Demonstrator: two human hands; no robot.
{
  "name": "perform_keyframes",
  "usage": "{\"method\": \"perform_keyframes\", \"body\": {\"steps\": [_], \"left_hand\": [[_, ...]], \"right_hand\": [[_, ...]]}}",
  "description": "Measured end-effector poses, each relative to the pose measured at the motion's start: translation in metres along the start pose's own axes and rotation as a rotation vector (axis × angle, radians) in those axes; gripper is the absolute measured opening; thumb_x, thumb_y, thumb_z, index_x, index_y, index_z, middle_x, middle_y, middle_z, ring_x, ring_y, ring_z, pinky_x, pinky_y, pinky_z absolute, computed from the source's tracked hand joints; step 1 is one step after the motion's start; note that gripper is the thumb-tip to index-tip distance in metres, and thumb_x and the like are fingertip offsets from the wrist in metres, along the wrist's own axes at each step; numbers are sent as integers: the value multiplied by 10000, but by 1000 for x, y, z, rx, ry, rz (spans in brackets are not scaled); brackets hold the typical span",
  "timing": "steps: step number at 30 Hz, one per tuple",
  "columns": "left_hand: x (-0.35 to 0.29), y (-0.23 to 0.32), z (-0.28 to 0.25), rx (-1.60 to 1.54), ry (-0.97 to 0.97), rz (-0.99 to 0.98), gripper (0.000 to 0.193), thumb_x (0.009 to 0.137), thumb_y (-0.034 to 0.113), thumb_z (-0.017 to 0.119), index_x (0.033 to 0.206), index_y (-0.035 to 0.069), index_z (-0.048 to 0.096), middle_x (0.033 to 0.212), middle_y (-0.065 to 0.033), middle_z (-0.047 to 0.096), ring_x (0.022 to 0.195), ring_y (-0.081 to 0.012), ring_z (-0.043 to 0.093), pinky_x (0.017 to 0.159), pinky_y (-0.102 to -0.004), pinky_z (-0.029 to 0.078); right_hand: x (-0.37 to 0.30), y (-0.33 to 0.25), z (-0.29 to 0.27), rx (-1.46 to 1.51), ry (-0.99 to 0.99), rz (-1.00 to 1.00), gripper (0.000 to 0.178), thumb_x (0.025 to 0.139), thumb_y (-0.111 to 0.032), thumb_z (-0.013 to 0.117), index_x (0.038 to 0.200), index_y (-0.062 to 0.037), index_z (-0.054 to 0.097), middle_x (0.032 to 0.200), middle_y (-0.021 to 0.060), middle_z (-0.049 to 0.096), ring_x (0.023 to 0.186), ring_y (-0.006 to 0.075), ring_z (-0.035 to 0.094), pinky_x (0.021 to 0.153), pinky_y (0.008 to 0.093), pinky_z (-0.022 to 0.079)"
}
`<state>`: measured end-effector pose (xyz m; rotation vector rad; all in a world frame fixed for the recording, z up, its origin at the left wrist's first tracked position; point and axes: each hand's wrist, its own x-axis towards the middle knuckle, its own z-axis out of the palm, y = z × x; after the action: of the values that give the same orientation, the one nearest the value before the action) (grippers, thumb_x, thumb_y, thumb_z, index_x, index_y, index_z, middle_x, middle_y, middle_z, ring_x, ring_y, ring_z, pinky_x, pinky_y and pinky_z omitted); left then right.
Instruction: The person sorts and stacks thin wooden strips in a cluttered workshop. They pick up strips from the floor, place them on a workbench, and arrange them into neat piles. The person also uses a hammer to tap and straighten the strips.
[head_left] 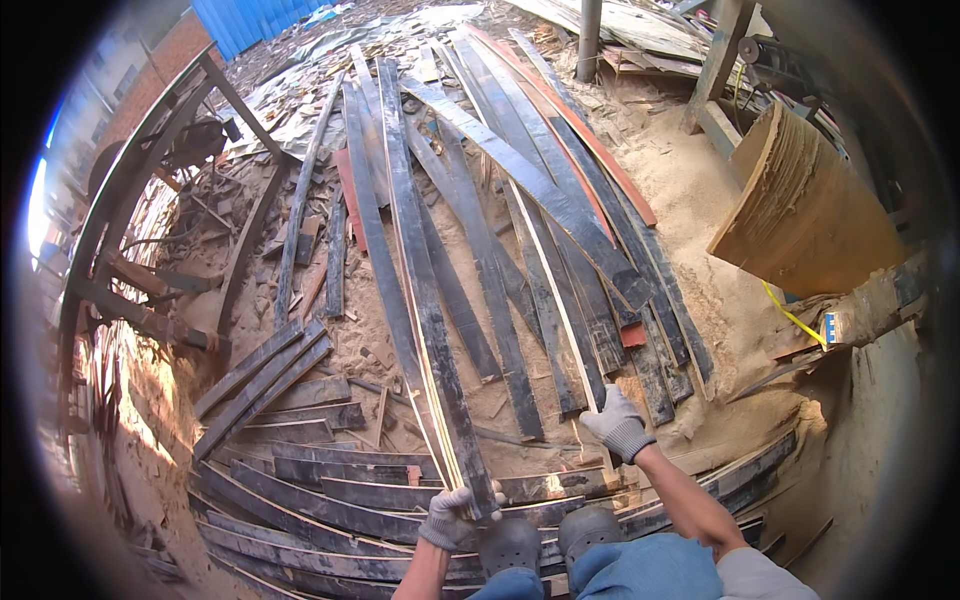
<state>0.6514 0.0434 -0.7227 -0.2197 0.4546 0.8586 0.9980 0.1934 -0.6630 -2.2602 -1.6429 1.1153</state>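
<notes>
My left hand (455, 513), in a grey knit glove, is closed around the near end of a few long black-faced plywood strips (432, 350) with pale edges. They lie together and reach away toward the far end of the pile. To the right my right hand (618, 424), gloved the same way, is closed on the near end of another black plywood strip (553, 288), whose pale cut edge faces up. Wide dark strips (530, 165) lie crosswise just beyond it. The fingertips of my right hand are partly hidden by the glove and the strip.
Short strips (340, 515) are stacked crosswise around my grey clogs (510, 547). A metal frame (150, 190) stands at left. A curved plywood sheet (800, 210) leans at right above a ledge with a yellow tape measure (800, 315). Sawdust and wood scraps cover the ground.
</notes>
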Motion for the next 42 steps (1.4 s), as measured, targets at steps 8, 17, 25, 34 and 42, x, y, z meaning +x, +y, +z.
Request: {"method": "perform_keyframes", "body": {"steps": [8, 17, 25, 34, 42], "left_hand": [[0, 3, 0, 27, -43, 7, 619, 900, 183, 762, 1441, -20, 540, 1298, -230, 682, 1221, -455, 666, 936, -637, 560], [-4, -7, 17, -17, -41, 18, 559, 911, 154, 768, 1392, -51, 571, 1288, -245, 693, 1203, -439, 687, 915, -621, 610], [-2, -6, 15, 5, 85, 97, 612, 878, 138, 780, 1406, -51, 535, 1227, -270, 691, 1134, -463, 712, 839, -617, 642], [10, 2, 16, 21, 9, 49, 524, 918, 107, 770, 1365, -78, 572, 1266, -264, 687, 1165, -448, 701, 870, -598, 644], [26, -15, 49, 581, 382, 180, 251, 889, 102, 787, 1062, -55, 696, 897, -160, 755, 726, -216, 722, 756, -411, 653]], "right_hand": [[89, -47, -40, -533, 458, -220, 1112, 843, -702, 717, 1567, 63, 360, 1497, 262, 509, 1338, 358, 518, 1135, 483, 407], [188, -64, -5, -625, 68, -76, 1168, 754, -589, 852, 1565, 80, 344, 1536, 271, 497, 1346, 407, 565, 1104, 467, 493], [135, -43, -31, 251, 195, -303, 992, 605, -421, 942, 1373, 102, 593, 1128, 217, 756, 1030, 262, 735, 920, 350, 583], [52, -32, 25, -569, 517, -185, 1223, 839, -770, 683, 1626, 38, 211, 1422, 292, 501, 1325, 405, 481, 1166, 516, 377], [36, 4, 139, -396, -16, -78, 1239, 698, -449, 909, 1591, 89, 240, 1405, 289, 555, 1139, 365, 661, 946, 442, 565]]}}
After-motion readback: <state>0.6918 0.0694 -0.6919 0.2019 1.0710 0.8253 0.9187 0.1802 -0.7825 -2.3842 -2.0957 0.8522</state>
